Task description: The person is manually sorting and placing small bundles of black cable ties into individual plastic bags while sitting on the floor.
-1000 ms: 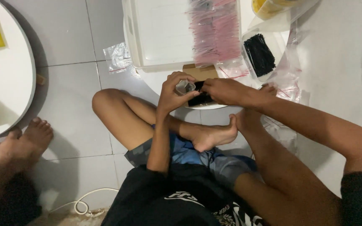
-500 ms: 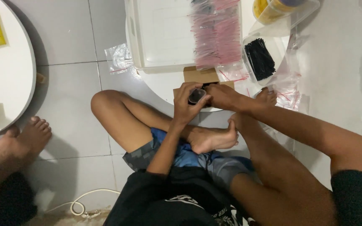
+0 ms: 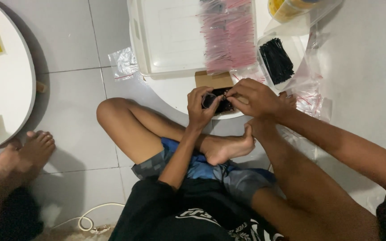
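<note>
Grey floor tiles lie under you, a low white table ahead. Your left hand is curled shut around a small clear bag, held upright at the table's near edge. Your right hand sits just to its right, fingertips pinched at the bag's mouth above black pieces

Two hands, the left hand and the right hand, meet over one small dark object. Two round white tables appear: one bearing one white tray, one bag of black pieces and one yellow tape roll, the other at the left edge. One other person's bare foot rests on the floor.
</note>
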